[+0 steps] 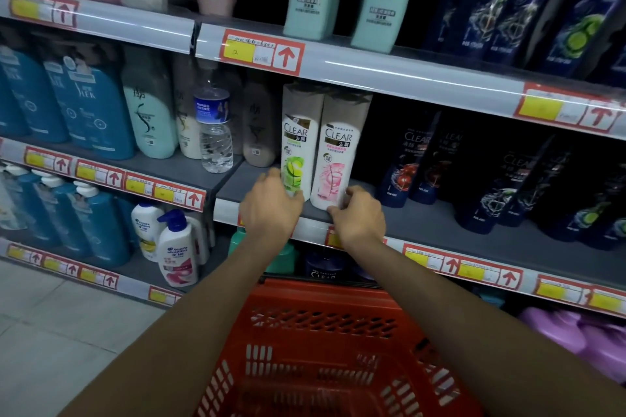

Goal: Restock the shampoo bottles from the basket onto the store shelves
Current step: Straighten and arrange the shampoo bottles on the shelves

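At shelf (440, 223), left hand (271, 205) round green-label bottle (297, 145), right hand (359, 217) round pink-label bottle (335, 152)

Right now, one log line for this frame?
step: shelving | left grip: holds green-label bottle | right grip: holds pink-label bottle | both upright, side by side on shelf | red basket below arms

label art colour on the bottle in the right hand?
Pink on white: the pink bottle in the right hand; the left hand grips the green bottle. Head view.
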`<state>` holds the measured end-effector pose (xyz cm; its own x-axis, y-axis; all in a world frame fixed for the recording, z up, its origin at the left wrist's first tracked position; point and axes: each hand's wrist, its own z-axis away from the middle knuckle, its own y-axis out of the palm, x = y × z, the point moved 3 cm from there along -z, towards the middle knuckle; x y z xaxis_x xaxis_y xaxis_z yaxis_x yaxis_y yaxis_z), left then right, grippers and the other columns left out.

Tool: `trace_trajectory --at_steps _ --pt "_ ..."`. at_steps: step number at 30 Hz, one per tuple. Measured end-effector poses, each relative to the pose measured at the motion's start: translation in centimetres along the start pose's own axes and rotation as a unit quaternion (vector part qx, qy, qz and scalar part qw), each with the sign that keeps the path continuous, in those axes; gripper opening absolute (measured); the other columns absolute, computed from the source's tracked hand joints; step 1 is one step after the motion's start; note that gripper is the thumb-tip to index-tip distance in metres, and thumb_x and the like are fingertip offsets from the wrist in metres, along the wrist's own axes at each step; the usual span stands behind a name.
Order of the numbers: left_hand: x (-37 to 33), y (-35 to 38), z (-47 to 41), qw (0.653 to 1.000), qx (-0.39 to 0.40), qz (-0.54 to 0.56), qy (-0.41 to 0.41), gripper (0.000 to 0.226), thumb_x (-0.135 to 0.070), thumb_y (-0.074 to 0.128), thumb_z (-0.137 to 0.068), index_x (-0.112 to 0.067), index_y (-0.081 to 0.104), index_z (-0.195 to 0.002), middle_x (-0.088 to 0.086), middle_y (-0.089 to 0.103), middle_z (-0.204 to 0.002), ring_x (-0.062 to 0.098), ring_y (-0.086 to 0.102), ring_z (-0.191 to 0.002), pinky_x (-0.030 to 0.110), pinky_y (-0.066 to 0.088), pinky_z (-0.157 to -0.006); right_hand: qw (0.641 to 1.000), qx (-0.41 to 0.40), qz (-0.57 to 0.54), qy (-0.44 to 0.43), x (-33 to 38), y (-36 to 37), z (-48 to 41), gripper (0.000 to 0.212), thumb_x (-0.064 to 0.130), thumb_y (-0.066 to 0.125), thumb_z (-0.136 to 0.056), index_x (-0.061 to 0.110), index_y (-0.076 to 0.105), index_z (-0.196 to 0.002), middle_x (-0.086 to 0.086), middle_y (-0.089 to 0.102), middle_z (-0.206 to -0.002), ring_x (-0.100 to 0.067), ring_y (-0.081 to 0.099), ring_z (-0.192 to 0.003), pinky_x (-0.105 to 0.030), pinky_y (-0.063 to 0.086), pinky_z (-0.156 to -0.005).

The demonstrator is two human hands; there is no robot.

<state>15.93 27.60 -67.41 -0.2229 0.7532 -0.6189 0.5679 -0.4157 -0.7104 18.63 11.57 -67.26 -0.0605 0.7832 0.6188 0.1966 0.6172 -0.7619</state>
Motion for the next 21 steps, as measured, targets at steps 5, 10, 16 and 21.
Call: trace_trajectory --at_steps 5,10,16,21 --pt "-2.9 -1.6 2.4 0.977 -0.130 -0.020 0.168 0.022 -0.039 0.061 -0.096 -0.019 0.055 -0.089 -0.001 0.059 -0.088 0.025 0.058 -0.074 0.035 0.039 -0.062 0.995 -0.010 -0.097 -0.023 -3.0 -3.7 0.9 0.039 0.014 0.068 -0.092 0.019 0.064 -0.131 0.003 0.071 -0.114 -0.017 0.067 -0.100 -0.033 0.056 -0.088" --pt "-8.2 1.1 6.3 0.969 -0.045 0.062 0.236 0.009 -0.035 0.064 -0.095 -0.027 0.060 -0.097 -0.011 0.058 -0.078 0.014 0.059 -0.069 0.032 0.047 -0.059 0.992 -0.063 -0.112 0.002 -7.9 -7.7 0.7 0.028 0.013 0.067 -0.091 0.021 0.067 -0.117 0.006 0.069 -0.101 -0.014 0.066 -0.089 -0.030 0.053 -0.079" --pt "-11.8 7.0 6.5 0.979 0.126 0.068 0.147 0.058 -0.030 0.065 -0.091 -0.025 0.045 -0.145 0.002 0.059 -0.128 0.026 0.062 -0.111 0.046 0.055 -0.087 0.997 -0.013 -0.053 0.056 -11.7 -10.1 -2.3 0.049 0.009 0.057 -0.093 0.013 0.055 -0.142 -0.012 0.067 -0.127 -0.033 0.065 -0.109 -0.036 0.054 -0.084" --pt "-11.7 9.4 4.8 0.977 0.171 0.063 0.111 0.068 -0.031 0.064 -0.080 -0.018 0.045 -0.144 0.008 0.060 -0.132 0.031 0.061 -0.116 0.049 0.055 -0.090 0.987 0.036 -0.124 0.095 -11.6 -9.7 -4.6 0.058 -0.003 0.050 -0.093 0.008 0.046 -0.150 -0.017 0.063 -0.132 -0.031 0.062 -0.108 -0.034 0.052 -0.086"
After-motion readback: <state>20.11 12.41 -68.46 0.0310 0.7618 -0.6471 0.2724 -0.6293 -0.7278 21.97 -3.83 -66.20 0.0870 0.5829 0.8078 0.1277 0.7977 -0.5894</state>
